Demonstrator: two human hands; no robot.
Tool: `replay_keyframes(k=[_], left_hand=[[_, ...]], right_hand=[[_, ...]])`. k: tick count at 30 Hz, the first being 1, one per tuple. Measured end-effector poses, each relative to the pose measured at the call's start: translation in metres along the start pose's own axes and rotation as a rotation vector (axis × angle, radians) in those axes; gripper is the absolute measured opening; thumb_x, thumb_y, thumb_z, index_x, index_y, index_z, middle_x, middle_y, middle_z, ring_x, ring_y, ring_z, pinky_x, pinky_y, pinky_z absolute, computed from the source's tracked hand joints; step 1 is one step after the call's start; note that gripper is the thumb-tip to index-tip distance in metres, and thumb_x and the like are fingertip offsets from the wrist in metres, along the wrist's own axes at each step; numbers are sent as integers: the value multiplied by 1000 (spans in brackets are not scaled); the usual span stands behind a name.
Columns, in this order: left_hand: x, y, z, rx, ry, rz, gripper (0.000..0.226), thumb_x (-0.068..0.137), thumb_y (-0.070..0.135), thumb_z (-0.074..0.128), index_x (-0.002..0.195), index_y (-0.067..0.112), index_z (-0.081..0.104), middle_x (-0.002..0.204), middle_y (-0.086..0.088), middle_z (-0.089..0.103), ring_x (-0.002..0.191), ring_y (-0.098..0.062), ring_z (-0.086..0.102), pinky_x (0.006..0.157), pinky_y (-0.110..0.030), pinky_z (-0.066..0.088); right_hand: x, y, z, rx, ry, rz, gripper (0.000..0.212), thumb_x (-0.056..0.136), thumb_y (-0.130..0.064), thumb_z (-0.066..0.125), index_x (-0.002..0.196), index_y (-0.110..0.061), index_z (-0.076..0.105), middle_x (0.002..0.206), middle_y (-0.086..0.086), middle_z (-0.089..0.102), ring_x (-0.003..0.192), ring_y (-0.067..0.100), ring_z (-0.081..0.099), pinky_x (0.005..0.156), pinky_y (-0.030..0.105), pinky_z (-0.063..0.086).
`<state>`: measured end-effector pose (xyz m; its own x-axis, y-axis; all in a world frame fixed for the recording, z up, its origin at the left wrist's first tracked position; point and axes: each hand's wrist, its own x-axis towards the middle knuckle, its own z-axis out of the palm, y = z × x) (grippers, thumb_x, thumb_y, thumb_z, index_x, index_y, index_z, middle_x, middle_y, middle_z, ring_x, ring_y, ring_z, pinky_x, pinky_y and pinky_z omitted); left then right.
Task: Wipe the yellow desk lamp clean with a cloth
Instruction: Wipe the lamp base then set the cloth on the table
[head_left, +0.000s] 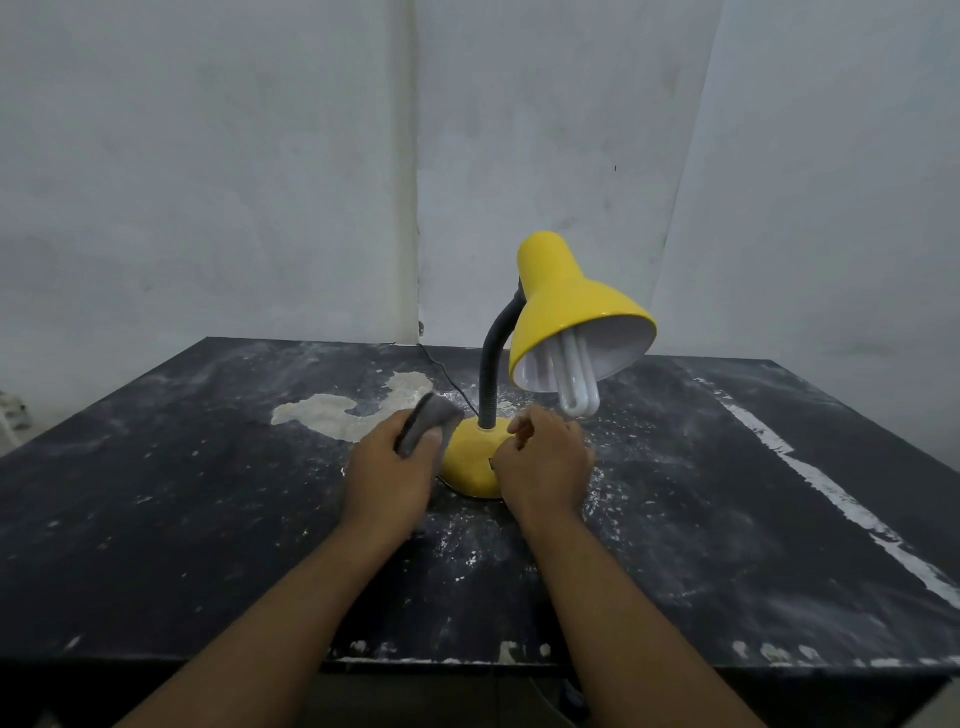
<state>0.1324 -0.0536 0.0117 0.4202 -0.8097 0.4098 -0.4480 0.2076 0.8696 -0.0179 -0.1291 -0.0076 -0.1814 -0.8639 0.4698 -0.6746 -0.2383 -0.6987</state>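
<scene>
Lamp (550, 364) stands mid-table (156, 519). Your left hand (387, 473) grips grey cloth (428, 422) against base's left side; right hand (543, 462) curled onto base's right side.

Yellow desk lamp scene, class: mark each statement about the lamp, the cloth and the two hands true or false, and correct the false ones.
1. The left hand holds the grey cloth. True.
2. The cloth is pressed against the lamp shade. False: it is down by the lamp base.
3. The right hand rests against the base. True.
4. The shade has no bulb in it. False: a white bulb sticks out of it.
5. The dark table is spotless. False: it has pale smears and specks.
</scene>
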Motion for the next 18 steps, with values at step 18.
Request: replay_keyframes(k=[18], left_hand=[[-23, 2, 23, -806, -67, -361, 30, 102, 7, 70, 130, 17, 70, 118, -4, 83, 110, -22, 80, 92, -38, 63]], right_hand=[[-15, -9, -18, 498, -256, -158, 24, 99, -43, 68, 100, -23, 81, 88, -4, 79, 83, 17, 74, 75, 43, 61]])
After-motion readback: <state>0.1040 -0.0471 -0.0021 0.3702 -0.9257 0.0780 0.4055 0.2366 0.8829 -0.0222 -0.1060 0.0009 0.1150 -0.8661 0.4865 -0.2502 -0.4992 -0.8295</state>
